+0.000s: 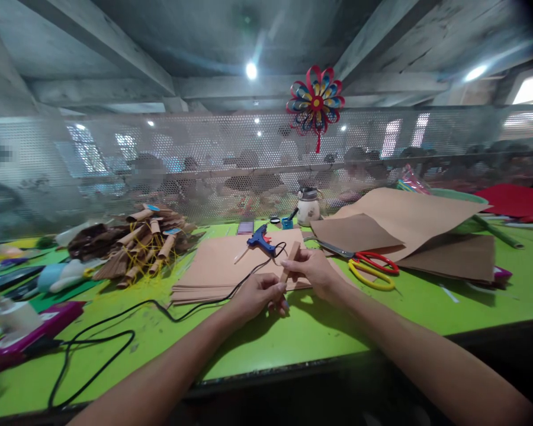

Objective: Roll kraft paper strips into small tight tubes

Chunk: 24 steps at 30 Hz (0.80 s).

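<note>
Both my hands hold a small brown rolled paper tube (290,260) above the green table (320,331). My left hand (260,294) is closed round the tube's lower end. My right hand (313,269) pinches its upper part with the fingers closed. The tube is tilted, its top leaning right. Just behind my hands lies a stack of brown paper sheets (217,269), with a blue glue gun (261,239) resting on it.
The glue gun's black cable (115,331) snakes left across the table. A pile of rolled paper tubes (144,242) sits at the left. Red and yellow scissors (373,267) lie right of my hands, beside large brown sheets (417,225). A mesh screen (204,160) backs the table.
</note>
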Each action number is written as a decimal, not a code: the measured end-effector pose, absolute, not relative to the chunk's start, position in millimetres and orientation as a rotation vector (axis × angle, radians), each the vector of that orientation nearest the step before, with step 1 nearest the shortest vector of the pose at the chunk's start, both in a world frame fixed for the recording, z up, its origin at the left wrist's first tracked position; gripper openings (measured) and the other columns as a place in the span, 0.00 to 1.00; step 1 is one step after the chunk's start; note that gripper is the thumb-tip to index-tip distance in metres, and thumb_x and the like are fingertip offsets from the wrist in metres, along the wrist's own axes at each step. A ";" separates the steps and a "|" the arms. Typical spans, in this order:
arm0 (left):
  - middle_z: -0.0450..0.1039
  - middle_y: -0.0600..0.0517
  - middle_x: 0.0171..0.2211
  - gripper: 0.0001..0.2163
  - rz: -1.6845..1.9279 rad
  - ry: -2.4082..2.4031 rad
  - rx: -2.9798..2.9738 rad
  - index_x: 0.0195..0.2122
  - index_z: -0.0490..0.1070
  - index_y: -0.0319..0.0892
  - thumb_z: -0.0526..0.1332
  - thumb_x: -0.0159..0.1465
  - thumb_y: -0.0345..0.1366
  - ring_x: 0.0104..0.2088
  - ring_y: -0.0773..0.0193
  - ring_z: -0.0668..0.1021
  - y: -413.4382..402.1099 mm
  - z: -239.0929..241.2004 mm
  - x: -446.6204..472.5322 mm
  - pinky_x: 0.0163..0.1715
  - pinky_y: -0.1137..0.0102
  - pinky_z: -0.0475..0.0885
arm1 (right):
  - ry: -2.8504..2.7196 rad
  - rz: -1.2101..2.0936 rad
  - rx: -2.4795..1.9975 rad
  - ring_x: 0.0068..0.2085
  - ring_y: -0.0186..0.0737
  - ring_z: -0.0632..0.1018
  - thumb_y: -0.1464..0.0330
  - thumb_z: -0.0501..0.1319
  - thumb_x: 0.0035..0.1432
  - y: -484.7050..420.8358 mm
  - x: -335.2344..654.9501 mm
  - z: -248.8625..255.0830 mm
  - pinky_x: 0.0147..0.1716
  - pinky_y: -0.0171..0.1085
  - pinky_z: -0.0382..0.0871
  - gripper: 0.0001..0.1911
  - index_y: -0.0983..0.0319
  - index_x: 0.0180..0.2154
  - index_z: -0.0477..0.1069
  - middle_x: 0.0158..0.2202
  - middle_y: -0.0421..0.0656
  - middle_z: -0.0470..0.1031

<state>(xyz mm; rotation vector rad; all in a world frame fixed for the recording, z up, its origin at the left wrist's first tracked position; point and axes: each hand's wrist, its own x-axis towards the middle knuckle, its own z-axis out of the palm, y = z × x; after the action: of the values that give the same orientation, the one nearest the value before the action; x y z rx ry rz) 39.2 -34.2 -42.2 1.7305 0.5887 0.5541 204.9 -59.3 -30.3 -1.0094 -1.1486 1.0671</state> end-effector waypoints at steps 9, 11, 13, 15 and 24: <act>0.74 0.48 0.23 0.17 0.560 0.631 1.852 0.27 0.65 0.36 0.56 0.58 0.48 0.22 0.66 0.74 -29.1 -45.3 37.5 0.19 0.76 0.62 | -1.261 0.901 -0.972 0.22 0.32 0.70 0.63 0.67 0.41 -59.8 208.9 -28.1 0.21 0.33 0.66 0.14 0.66 0.27 0.71 0.21 0.41 0.71; 0.74 0.48 0.23 0.17 0.572 0.628 1.879 0.26 0.65 0.37 0.56 0.58 0.48 0.21 0.66 0.74 -27.6 -47.8 37.5 0.19 0.76 0.62 | -1.245 0.896 -0.970 0.22 0.33 0.71 0.64 0.67 0.40 -61.0 208.0 -26.3 0.21 0.33 0.66 0.15 0.66 0.30 0.71 0.21 0.41 0.71; 0.73 0.48 0.23 0.17 0.583 0.630 1.886 0.26 0.65 0.37 0.56 0.58 0.48 0.21 0.66 0.75 -26.5 -50.3 37.1 0.19 0.76 0.63 | -1.225 0.887 -0.969 0.21 0.33 0.71 0.64 0.68 0.38 -61.8 209.3 -23.7 0.20 0.33 0.65 0.18 0.66 0.32 0.70 0.22 0.40 0.71; 0.74 0.48 0.22 0.16 0.575 0.638 1.880 0.26 0.65 0.36 0.56 0.58 0.48 0.21 0.65 0.75 -25.8 -52.7 36.2 0.19 0.76 0.63 | -1.201 0.853 -0.968 0.21 0.32 0.70 0.64 0.69 0.36 -61.2 213.9 -21.1 0.19 0.33 0.64 0.20 0.66 0.34 0.70 0.20 0.39 0.71; 0.72 0.49 0.21 0.15 0.578 0.654 1.925 0.24 0.64 0.37 0.56 0.58 0.46 0.19 0.68 0.73 -27.5 -49.3 38.5 0.18 0.76 0.62 | -1.184 0.725 -0.942 0.20 0.33 0.69 0.62 0.69 0.38 -59.1 226.0 -13.9 0.20 0.34 0.63 0.22 0.66 0.35 0.70 0.19 0.41 0.72</act>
<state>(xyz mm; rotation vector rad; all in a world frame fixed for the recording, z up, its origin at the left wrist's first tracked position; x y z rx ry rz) 38.5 -27.5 -49.3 1.9248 0.6542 0.5781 226.0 -59.1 -13.9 -0.9415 -1.1841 0.7254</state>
